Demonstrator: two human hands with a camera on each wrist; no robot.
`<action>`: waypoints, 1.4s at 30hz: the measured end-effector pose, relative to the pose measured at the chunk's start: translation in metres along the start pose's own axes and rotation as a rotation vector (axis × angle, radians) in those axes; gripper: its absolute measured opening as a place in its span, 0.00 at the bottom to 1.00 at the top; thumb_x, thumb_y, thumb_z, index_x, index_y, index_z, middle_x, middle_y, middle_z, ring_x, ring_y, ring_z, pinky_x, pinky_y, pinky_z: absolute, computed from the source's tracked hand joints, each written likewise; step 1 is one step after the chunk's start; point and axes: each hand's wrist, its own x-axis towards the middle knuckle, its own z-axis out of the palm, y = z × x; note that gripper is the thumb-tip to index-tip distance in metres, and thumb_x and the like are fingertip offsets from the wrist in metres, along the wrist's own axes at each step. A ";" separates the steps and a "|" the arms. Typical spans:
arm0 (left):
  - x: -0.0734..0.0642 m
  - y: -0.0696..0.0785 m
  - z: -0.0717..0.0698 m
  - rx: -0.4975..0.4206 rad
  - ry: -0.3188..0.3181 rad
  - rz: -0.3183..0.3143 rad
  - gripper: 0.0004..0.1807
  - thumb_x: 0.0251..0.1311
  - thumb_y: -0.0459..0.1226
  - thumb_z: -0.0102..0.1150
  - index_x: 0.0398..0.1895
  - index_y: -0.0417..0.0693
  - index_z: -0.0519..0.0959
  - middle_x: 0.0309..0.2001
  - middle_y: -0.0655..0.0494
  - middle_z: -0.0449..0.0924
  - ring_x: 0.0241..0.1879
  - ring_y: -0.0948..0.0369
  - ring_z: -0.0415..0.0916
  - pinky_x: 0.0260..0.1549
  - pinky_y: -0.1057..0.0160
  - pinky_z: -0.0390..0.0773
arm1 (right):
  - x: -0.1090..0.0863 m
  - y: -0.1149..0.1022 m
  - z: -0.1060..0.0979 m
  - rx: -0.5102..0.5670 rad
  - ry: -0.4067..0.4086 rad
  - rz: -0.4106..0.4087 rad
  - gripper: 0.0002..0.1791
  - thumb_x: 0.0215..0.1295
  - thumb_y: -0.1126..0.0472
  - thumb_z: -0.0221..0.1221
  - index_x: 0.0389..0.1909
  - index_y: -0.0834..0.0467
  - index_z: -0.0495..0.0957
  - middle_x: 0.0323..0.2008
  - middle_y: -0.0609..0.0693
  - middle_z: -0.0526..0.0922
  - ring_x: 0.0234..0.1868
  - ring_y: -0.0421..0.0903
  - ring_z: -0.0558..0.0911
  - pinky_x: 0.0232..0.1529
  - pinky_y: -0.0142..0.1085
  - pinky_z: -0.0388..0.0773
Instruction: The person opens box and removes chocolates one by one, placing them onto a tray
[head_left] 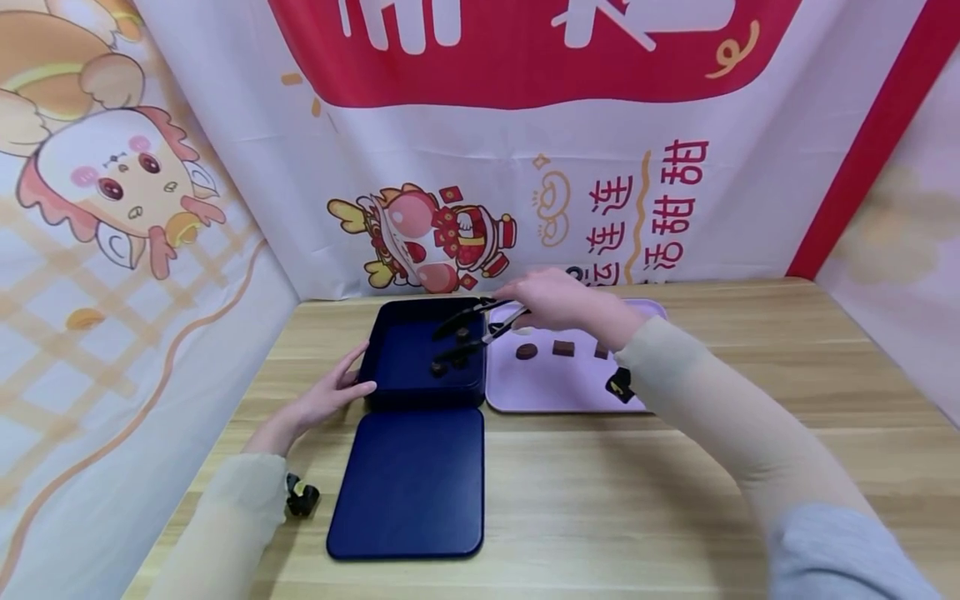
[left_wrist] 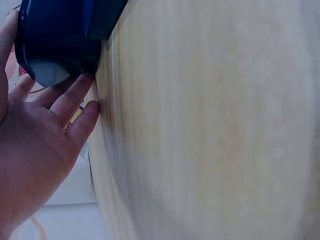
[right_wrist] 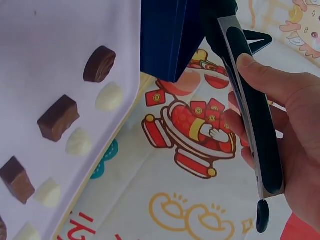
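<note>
My right hand (head_left: 551,298) grips a pair of black-and-silver tongs (right_wrist: 255,120) by the handles. In the head view their black tips reach over the dark blue box (head_left: 401,392), spread apart. Several small dark chocolates (head_left: 438,368) lie in the right part of the box, partly hidden by the tongs. My left hand (head_left: 330,400) touches the box at its front left corner, thumb at the front wall and fingers along the left side. In the left wrist view the fingers (left_wrist: 75,97) rest against the box's lower side, fairly straight.
Right of the box lies a pale purple tray (head_left: 540,396) with dark chocolates (right_wrist: 58,118) and white chocolates (right_wrist: 109,97) in rows. The flat blue lid (head_left: 408,487) lies in front of the box on the wooden table (head_left: 585,517). A printed cloth (head_left: 480,150) hangs behind.
</note>
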 end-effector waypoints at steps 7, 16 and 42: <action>-0.001 0.001 0.001 -0.004 -0.012 -0.011 0.44 0.70 0.43 0.55 0.79 0.57 0.38 0.69 0.21 0.47 0.69 0.34 0.47 0.63 0.35 0.53 | 0.010 -0.004 0.015 -0.015 -0.054 -0.002 0.27 0.61 0.56 0.68 0.61 0.57 0.76 0.55 0.52 0.81 0.50 0.53 0.80 0.51 0.48 0.74; 0.000 0.001 -0.001 -0.001 -0.007 -0.015 0.44 0.70 0.44 0.54 0.79 0.57 0.38 0.69 0.22 0.46 0.70 0.34 0.45 0.63 0.36 0.52 | 0.020 -0.011 0.018 -0.041 -0.126 0.029 0.28 0.62 0.53 0.66 0.62 0.56 0.76 0.56 0.52 0.80 0.55 0.53 0.77 0.56 0.50 0.70; 0.000 0.003 -0.001 -0.012 -0.016 -0.011 0.44 0.70 0.43 0.54 0.79 0.56 0.38 0.70 0.23 0.45 0.70 0.34 0.45 0.63 0.35 0.52 | 0.027 -0.017 0.025 -0.037 -0.142 0.060 0.25 0.63 0.54 0.66 0.61 0.54 0.78 0.54 0.49 0.81 0.53 0.49 0.79 0.53 0.47 0.73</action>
